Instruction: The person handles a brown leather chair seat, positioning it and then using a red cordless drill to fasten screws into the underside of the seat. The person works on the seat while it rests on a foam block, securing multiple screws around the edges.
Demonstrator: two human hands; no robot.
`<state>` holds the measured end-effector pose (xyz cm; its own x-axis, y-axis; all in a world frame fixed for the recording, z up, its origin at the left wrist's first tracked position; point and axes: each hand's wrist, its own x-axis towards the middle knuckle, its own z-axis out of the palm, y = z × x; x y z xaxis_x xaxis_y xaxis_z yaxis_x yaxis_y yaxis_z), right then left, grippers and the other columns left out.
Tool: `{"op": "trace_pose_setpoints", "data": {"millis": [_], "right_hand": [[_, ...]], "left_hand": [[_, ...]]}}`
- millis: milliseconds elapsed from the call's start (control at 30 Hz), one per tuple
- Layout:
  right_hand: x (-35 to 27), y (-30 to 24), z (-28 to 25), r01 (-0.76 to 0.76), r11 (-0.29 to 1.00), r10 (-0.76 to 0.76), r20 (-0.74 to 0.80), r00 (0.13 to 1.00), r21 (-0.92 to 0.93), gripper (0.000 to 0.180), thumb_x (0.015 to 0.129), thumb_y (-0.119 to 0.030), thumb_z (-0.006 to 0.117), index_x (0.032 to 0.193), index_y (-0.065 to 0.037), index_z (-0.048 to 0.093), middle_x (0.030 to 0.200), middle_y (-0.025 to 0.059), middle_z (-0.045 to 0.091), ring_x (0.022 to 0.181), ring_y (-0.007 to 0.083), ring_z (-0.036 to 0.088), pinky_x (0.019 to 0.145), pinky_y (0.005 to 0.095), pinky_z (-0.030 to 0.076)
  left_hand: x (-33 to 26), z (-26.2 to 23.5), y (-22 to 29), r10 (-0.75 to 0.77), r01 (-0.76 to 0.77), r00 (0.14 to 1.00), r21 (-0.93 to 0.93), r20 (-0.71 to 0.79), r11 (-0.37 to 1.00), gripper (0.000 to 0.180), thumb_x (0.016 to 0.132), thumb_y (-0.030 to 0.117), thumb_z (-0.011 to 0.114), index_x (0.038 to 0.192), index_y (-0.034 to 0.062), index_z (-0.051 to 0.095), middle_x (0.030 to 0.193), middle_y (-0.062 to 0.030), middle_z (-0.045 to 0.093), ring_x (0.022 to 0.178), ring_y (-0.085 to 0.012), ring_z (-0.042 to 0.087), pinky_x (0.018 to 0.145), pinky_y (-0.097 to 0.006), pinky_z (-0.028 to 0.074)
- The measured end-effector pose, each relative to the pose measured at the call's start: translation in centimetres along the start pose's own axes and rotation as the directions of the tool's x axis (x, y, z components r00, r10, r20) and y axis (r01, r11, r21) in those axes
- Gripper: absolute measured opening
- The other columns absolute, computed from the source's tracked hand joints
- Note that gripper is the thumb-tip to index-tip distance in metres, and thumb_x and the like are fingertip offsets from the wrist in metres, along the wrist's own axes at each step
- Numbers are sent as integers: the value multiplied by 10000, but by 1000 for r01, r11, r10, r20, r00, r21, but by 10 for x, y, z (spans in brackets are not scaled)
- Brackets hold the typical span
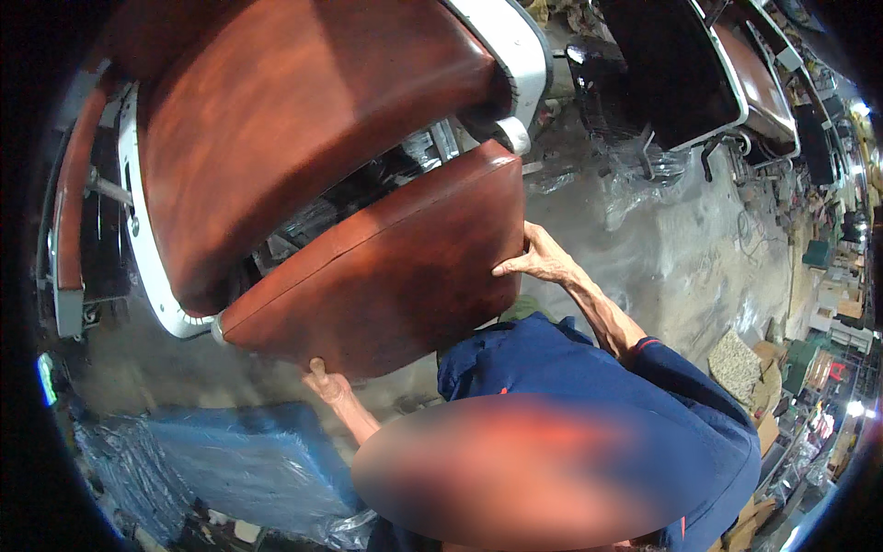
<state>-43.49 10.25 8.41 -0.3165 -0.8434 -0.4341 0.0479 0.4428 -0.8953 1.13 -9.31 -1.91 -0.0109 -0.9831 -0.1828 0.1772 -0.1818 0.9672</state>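
Note:
A reddish-brown leather chair with a wide padded seat [303, 120] and a pale side frame [152, 248] fills the upper left. Along its front edge tilts a matching padded leg rest [395, 267], which looks like part of the chair. My right hand [541, 258] grips the right edge of this pad, thumb on its face and fingers curling behind. At the lower left edge, my left hand [328, 382] holds the pad with the thumb against it; its other fingers are partly hidden. Between seat and pad, a dark gap shows metal parts [441, 143].
A second chair with a dark panel [676, 69] stands at the upper right, clear plastic wrap [635, 179] beneath it. Blue plastic-wrapped material [239, 460] lies at the lower left. Cartons and mixed goods [837, 299] line the right side of the concrete floor [644, 267].

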Motion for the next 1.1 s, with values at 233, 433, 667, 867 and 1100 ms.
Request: {"op": "trace_pose_setpoints", "data": {"millis": [233,433,667,867,1100], "right_hand": [[-16,-5,-1,65,998,-65,-49,997,12,839,702,-287,908,1392,11,535,1284,185,661,1225,285,613,1053,415,482],[-29,-4,-1,18,997,-14,-54,998,70,769,751,-403,869,1309,27,562,1184,211,665,1106,325,640,955,446,498],[-17,14,-2,118,992,-123,-108,987,-45,719,675,-550,867,977,41,591,989,260,666,974,454,638,848,511,512],[-17,22,3,320,939,-343,-291,893,-124,689,641,-512,940,916,8,581,812,175,618,733,340,631,685,448,502],[-11,17,-6,309,949,-316,-250,915,-69,674,653,-526,913,919,23,627,899,220,673,836,393,673,744,465,539]], "left_hand": [[-17,10,36,-16,11,996,54,87,998,935,746,543,874,1353,-64,504,1336,-168,557,1168,-318,586,1019,-490,527],[-35,31,70,-113,108,993,128,32,986,1003,811,640,764,1464,-35,414,1439,-185,492,1269,-355,540,1059,-520,501],[-35,62,65,-104,112,992,142,-66,983,1000,897,777,509,1586,92,276,1617,-147,297,1470,-359,322,1194,-561,334],[-17,106,39,-138,138,990,42,-6,990,955,935,777,424,1596,106,261,1634,-121,279,1488,-352,295,1210,-548,317],[-40,136,74,-60,61,997,19,-50,998,897,963,745,384,1586,105,296,1639,-133,272,1479,-383,299,1216,-561,291]]}}
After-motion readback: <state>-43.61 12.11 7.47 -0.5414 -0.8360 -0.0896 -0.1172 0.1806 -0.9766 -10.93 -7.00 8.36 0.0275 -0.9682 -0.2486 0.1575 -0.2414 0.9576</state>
